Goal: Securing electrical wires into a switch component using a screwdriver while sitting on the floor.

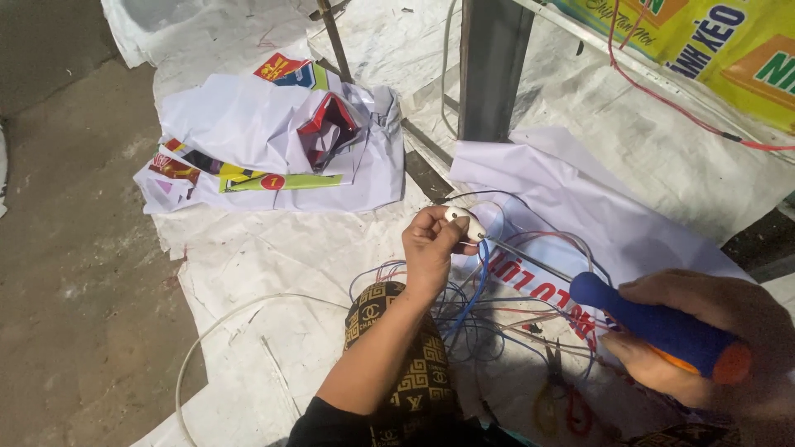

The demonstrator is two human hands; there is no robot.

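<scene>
My left hand [431, 248] is closed around a small white plastic piece [464, 222] with thin wires running from it. My right hand [712, 331] grips a screwdriver by its blue and orange handle [662, 327]. The metal shaft [530, 261] reaches left, and its tip touches the white piece. Under both hands lies a tangle of blue, red and white wires [480, 319] on white sheeting. A patterned black and gold knee [406, 356] sits below my left forearm.
A crumpled heap of white printed banner [273, 141] lies at the back left. A grey metal post [493, 66] stands behind the hands. A red cable [662, 95] runs at the right. Pliers with yellow and red handles [559, 401] lie near the wires. Bare concrete [74, 248] is at left.
</scene>
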